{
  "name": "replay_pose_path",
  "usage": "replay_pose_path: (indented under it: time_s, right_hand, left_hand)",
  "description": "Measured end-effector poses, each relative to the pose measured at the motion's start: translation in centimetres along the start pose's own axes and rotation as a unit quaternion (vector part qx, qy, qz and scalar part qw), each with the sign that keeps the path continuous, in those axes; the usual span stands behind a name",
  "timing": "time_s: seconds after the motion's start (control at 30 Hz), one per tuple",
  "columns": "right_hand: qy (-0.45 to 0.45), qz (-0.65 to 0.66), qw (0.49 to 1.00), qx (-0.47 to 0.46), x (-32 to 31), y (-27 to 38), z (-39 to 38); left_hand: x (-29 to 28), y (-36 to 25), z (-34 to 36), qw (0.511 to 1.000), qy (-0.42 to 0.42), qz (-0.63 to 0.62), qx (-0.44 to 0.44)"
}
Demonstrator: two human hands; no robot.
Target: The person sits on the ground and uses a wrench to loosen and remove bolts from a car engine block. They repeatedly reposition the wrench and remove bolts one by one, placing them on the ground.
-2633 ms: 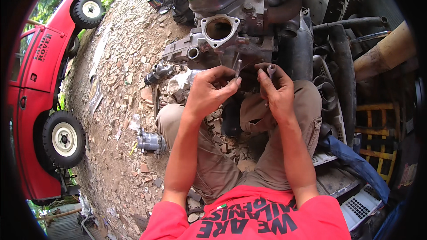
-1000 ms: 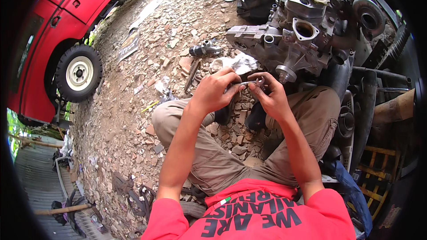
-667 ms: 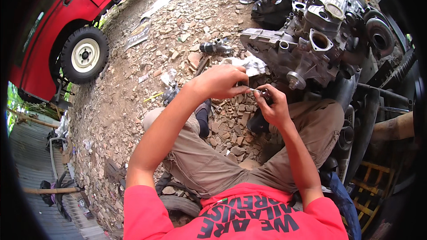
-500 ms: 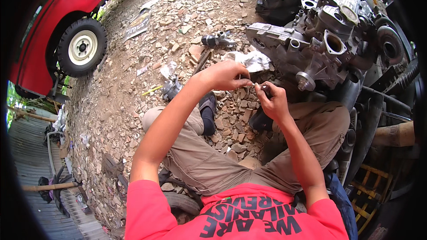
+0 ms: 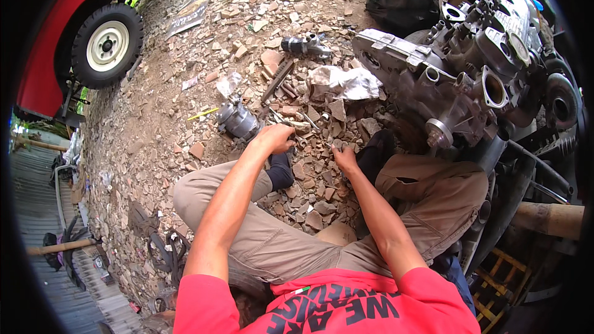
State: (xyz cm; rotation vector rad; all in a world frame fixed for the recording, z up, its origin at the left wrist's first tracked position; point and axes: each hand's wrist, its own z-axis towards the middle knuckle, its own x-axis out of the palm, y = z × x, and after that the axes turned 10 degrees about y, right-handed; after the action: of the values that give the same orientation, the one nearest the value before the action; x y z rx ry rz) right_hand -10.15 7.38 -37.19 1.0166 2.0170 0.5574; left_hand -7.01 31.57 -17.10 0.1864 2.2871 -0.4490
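Note:
Low over the broken stones, my left hand has curled fingers beside a cylindrical aluminium part; whatever is in them is hidden. My right hand is closed on a small metal tool, partly covered by the fingers, between my bent legs. Long slim metal tools lie just beyond both hands. A white crumpled cloth sits farther forward, left of a dismantled engine. A dark metal fitting rests on the stones above the cloth.
A red vehicle with a spare-sized wheel stands at left. Pipes, a bamboo pole and a yellow crate crowd my right. Corrugated sheeting is at lower left, a black bag behind the engine.
Both hands have dropped from in front of me toward the ground and moved apart, the left one leftward. The view has shifted, with the engine now farther right.

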Motion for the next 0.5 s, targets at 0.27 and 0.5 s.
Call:
replay_pose_path:
  time_s: [0.27, 0.5]
  right_hand:
    - [0.051, 0.12, 0.991, -0.03, -4.9, 2.7, -2.5]
    - [-0.031, 0.309, 0.933, -0.185, -10.0, 7.9, -9.0]
  left_hand:
    - [-1.1, -2.6, 1.2, 0.999, 0.026, 0.037, 0.013]
    - [-5.1, -10.0, 1.6, 0.983, -0.005, -0.005, 0.186]
